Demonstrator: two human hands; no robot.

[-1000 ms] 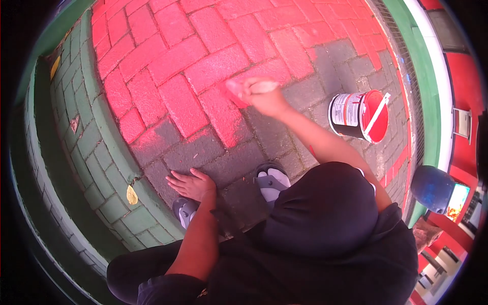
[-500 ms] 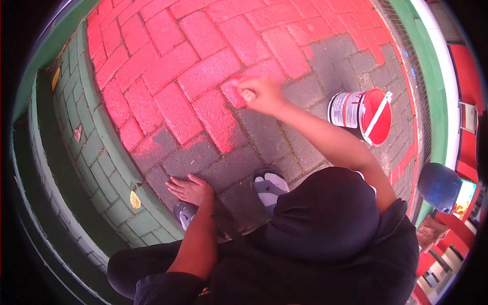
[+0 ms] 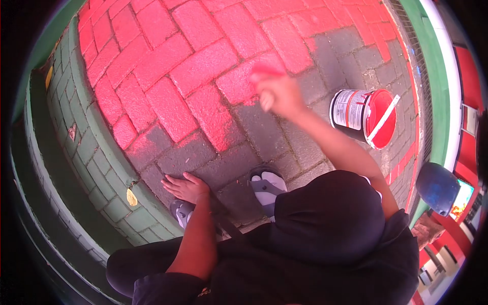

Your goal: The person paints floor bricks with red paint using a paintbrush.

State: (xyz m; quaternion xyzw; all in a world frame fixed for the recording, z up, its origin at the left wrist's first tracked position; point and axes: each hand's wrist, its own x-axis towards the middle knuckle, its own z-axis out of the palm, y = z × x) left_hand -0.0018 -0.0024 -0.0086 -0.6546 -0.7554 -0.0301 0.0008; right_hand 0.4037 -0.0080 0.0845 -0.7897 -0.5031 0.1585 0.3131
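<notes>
My right hand [image 3: 282, 97] is closed around a paintbrush [image 3: 267, 71], smeared by motion and coated in red. Its head is over a freshly red brick, close to the edge where red meets bare grey brick [image 3: 262, 129]. Fingers spread, my left hand [image 3: 188, 188] is over the grey pavers, just ahead of my left sandal [image 3: 181, 212]. To the right of my right hand stands a paint bucket [image 3: 351, 113] with a white label, red paint inside and a white handle across its mouth.
Red-painted pavers [image 3: 168, 63] spread ahead and to the left. A green brick kerb [image 3: 114, 173] with a yellow leaf [image 3: 131, 197] runs along the left, stepping down. At right are a drain grate [image 3: 414, 56] and a dark blue rounded object [image 3: 437, 188].
My right hand with the paintbrush has moved to the right along the brick, and more of that brick is red. My left hand stays almost where it was.
</notes>
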